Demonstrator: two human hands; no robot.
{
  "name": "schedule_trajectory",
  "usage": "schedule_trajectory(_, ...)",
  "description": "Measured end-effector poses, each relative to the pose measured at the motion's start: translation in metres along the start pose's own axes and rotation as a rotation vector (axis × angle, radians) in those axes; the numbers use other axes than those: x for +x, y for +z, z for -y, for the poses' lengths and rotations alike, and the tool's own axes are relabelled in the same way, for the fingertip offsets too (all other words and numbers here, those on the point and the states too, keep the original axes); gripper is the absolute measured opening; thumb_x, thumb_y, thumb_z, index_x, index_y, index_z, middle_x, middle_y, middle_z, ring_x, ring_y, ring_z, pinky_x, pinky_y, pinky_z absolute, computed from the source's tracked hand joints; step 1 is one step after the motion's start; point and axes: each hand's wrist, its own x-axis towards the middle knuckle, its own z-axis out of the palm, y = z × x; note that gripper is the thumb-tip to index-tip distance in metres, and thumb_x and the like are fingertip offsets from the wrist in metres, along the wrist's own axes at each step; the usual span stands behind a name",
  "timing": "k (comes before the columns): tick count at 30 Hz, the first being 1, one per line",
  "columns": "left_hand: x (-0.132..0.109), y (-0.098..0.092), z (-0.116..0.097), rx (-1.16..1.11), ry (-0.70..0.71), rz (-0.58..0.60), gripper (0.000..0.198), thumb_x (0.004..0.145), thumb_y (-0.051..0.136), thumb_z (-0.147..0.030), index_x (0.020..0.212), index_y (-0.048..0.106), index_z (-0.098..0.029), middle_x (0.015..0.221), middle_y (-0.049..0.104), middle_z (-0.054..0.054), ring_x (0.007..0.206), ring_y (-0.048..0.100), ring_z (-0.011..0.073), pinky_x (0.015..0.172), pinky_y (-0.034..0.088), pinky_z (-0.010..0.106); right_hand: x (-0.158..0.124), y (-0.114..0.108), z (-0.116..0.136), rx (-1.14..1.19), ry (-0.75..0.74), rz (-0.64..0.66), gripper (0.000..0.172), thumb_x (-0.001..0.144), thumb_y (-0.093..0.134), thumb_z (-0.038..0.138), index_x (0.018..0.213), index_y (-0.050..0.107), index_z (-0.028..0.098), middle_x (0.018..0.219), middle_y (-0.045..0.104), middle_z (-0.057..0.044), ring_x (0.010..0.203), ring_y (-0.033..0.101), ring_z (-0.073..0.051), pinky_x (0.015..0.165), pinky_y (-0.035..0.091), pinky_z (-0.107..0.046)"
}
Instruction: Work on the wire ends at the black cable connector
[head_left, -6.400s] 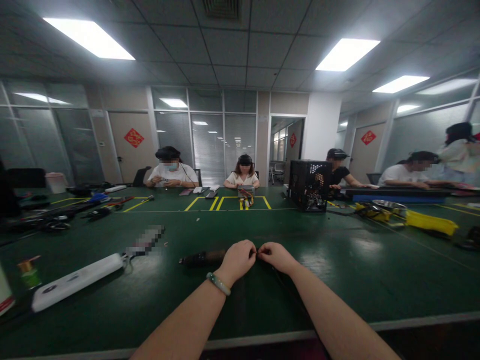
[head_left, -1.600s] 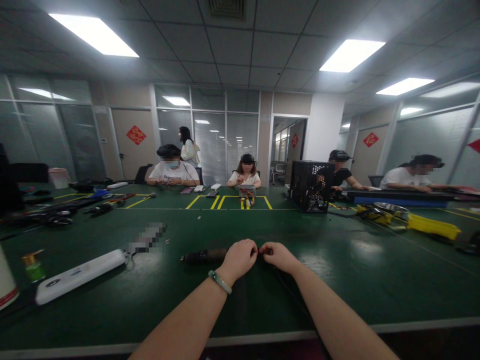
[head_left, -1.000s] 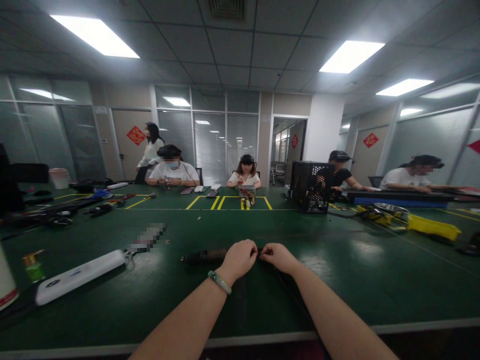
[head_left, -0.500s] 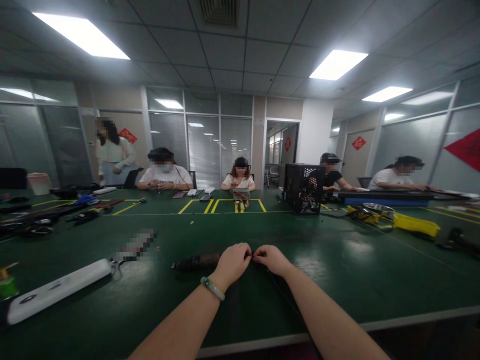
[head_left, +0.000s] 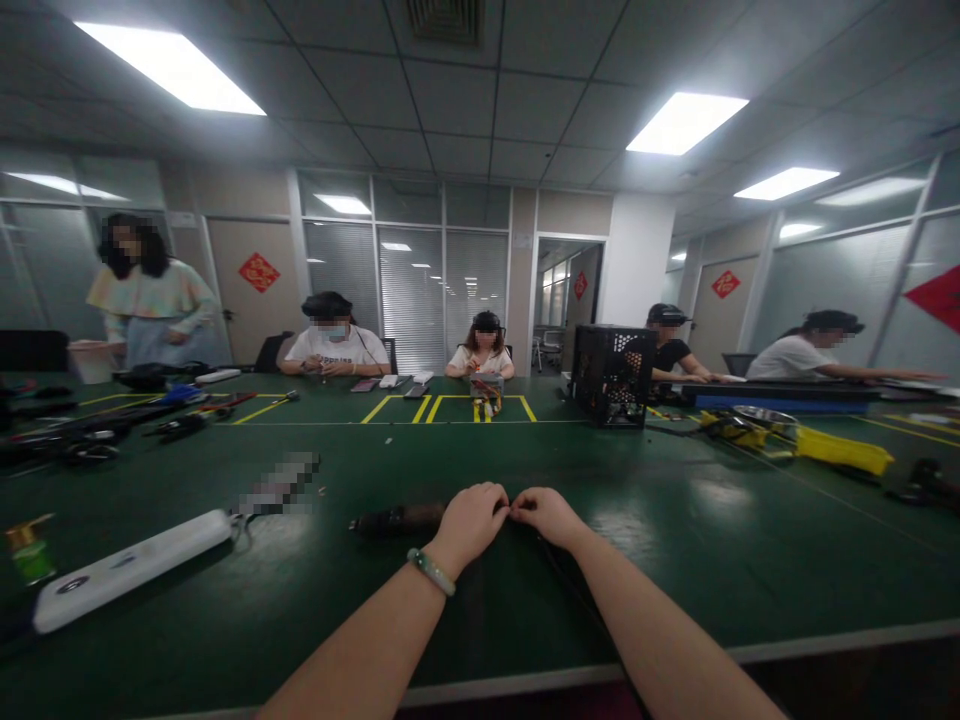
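Observation:
My left hand [head_left: 474, 520] and my right hand [head_left: 551, 515] meet fingertip to fingertip just above the green tabletop, both in a pinch. Whatever sits between the fingers is too small and hidden to make out. A dark cylindrical tool [head_left: 401, 519] with a narrow metal tip, like an electric screwdriver, lies left of my left hand, which covers its right end. From beneath my right hand a black cord [head_left: 574, 585] runs along the right forearm toward the near table edge. A jade-like bangle [head_left: 431, 571] circles my left wrist.
At left lie a long white device [head_left: 135, 575], a pixelated flat object [head_left: 281, 482] and a small green bottle [head_left: 31, 555]. A black computer case [head_left: 611, 375] stands across the table. A yellow bin [head_left: 840, 450] is at right. Several people sit opposite; one person stands at far left.
My hands stay pinched together in nearly the same place. The view has shifted slightly. The standing person at far left has moved left, beside the pale bucket. The person at far right has stretched an arm out.

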Motion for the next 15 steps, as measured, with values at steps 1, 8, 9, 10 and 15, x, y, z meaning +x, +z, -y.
schedule_trajectory(1, -0.0001, 0.0003, 0.0002, 0.003, 0.002, -0.002, 0.017, 0.088, 0.045, -0.029, 0.093, 0.058, -0.021, 0.096, 0.060, 0.004, 0.092, 0.054, 0.0178, 0.080, 0.040, 0.030, -0.0001, 0.0000, -0.0001, 0.002, 0.000, -0.001, 0.019, 0.076, 0.064, 0.034, 0.082, 0.071, 0.018, 0.077, 0.068, -0.001, 0.072, 0.058, -0.015, 0.066, 0.042, -0.025)
schedule_trajectory(8, 0.0005, 0.0065, 0.0072, -0.003, 0.048, -0.024, 0.013, 0.086, 0.048, -0.025, 0.094, 0.057, -0.022, 0.096, 0.059, 0.002, 0.092, 0.054, 0.0166, 0.080, 0.040, 0.029, 0.0011, 0.0012, -0.0053, 0.044, -0.024, 0.008, 0.018, 0.076, 0.064, 0.034, 0.083, 0.071, 0.019, 0.080, 0.069, -0.001, 0.075, 0.060, -0.016, 0.068, 0.042, -0.025)
schedule_trajectory(9, 0.0008, 0.0073, 0.0082, -0.004, 0.052, -0.027, 0.013, 0.086, 0.049, -0.025, 0.095, 0.057, -0.023, 0.097, 0.059, 0.001, 0.092, 0.054, 0.0165, 0.081, 0.040, 0.029, 0.0012, 0.0010, -0.0053, 0.044, -0.026, 0.008, 0.019, 0.076, 0.064, 0.034, 0.083, 0.071, 0.019, 0.079, 0.069, -0.001, 0.075, 0.060, -0.016, 0.068, 0.042, -0.025)
schedule_trajectory(10, 0.0011, 0.0079, 0.0089, -0.004, 0.053, -0.029, 0.013, 0.086, 0.049, -0.026, 0.095, 0.058, -0.023, 0.097, 0.059, 0.001, 0.092, 0.054, 0.0166, 0.082, 0.040, 0.029, 0.0011, 0.0007, -0.0049, 0.041, -0.029, 0.011, 0.019, 0.076, 0.063, 0.035, 0.083, 0.071, 0.019, 0.079, 0.069, -0.001, 0.075, 0.060, -0.016, 0.068, 0.042, -0.025)
schedule_trajectory(15, 0.0023, 0.0080, 0.0092, -0.011, 0.047, -0.019, 0.018, 0.088, 0.045, -0.031, 0.095, 0.059, -0.022, 0.096, 0.060, 0.004, 0.092, 0.054, 0.0176, 0.084, 0.039, 0.031, -0.0005, -0.0010, -0.0009, 0.018, -0.048, 0.007, 0.020, 0.076, 0.063, 0.036, 0.082, 0.072, 0.018, 0.078, 0.068, -0.002, 0.074, 0.059, -0.016, 0.066, 0.041, -0.024)
